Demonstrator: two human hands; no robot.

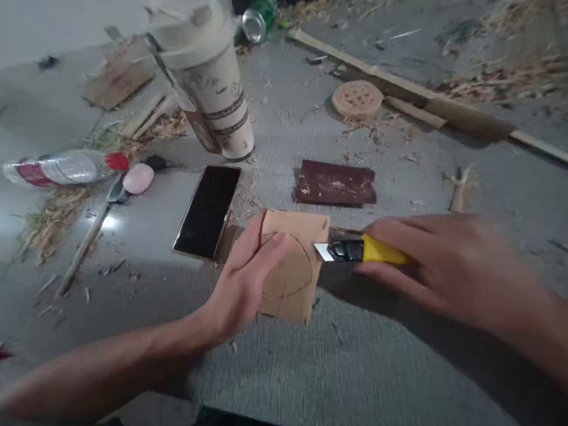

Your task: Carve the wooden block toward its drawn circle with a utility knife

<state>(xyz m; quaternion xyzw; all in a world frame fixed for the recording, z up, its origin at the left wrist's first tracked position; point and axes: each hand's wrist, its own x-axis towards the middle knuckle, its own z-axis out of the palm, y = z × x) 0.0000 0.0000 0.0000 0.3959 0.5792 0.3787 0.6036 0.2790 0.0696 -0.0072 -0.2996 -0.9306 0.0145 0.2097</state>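
Note:
My left hand (248, 276) presses down on the left side of a small square of brown cardboard (297, 274) lying on the grey mat; a circle is drawn on the card. My right hand (450, 262) grips a yellow utility knife (361, 250), its blade tip touching the card's right edge. The right hand is blurred.
A black phone (208, 210) lies just left of the card, a dark red sheet (336, 183) behind it. A tall paper cup (216, 79), plastic bottle (62, 168), round perforated wooden disc (358, 99), long sticks (426, 96), a green can (259, 15) and wood shavings lie farther back.

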